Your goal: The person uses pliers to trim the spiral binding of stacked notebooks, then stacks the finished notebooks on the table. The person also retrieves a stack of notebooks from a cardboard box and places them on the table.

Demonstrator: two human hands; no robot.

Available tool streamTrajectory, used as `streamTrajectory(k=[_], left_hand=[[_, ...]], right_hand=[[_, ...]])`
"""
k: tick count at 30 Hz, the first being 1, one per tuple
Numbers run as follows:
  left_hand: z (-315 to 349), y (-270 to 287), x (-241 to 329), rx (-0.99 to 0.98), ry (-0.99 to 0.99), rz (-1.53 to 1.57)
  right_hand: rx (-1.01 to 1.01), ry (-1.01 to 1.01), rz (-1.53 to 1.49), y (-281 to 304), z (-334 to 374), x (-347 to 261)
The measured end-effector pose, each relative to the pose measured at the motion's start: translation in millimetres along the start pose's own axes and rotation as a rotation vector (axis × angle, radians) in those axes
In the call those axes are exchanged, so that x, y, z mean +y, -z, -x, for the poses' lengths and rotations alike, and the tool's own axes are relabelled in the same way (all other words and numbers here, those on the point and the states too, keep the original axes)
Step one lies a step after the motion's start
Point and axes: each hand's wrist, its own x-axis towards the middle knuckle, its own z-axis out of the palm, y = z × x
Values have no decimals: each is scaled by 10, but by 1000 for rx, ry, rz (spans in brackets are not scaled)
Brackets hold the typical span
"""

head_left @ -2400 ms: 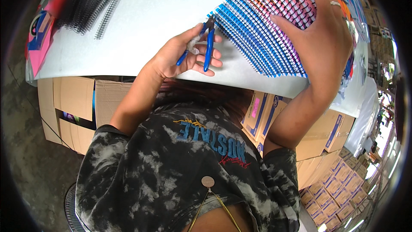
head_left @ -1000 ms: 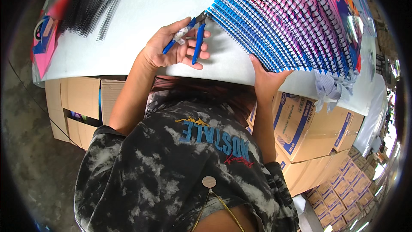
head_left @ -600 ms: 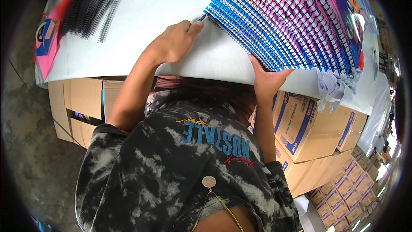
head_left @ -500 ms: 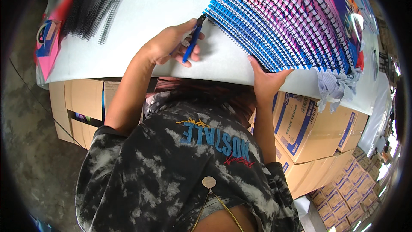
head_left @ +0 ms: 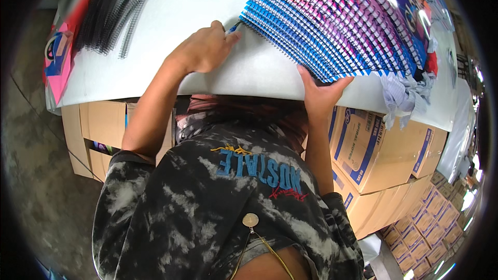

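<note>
A fanned stack of spiral notebooks (head_left: 316,31) lies on the white tabletop, with black wire coils along their edges and blue, pink and orange covers. My left hand (head_left: 202,49) is closed round a pair of blue-handled pliers (head_left: 233,28). Their dark tip meets the coil end at the stack's left corner; most of the handles are hidden under the hand. At the near end of the stack, my right hand (head_left: 322,93) grips the lowest notebooks, thumb on their left side. Its other fingers are partly hidden.
Loose black wire coils (head_left: 106,18) lie at the far left, beside a tape roll (head_left: 50,49) and pink and red material. Crumpled striped cloth (head_left: 407,93) hangs over the table edge at right. Cardboard boxes (head_left: 371,150) stand below the table, more stacked at the lower right.
My left hand has turned palm down and closed round the pliers' handles, which showed more before. The pliers stay at the stack's corner. My right hand keeps its place on the notebooks.
</note>
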Motion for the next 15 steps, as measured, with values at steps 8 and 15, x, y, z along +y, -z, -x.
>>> streamTrajectory(k=[8,15], left_hand=[[-122,80,-916,345,-90,7],[35,-101,-397,620,-101,-5]], right_hand=[[344,-417,-619,500,-305,1037],[113,-289,-293,552,-994,1068]])
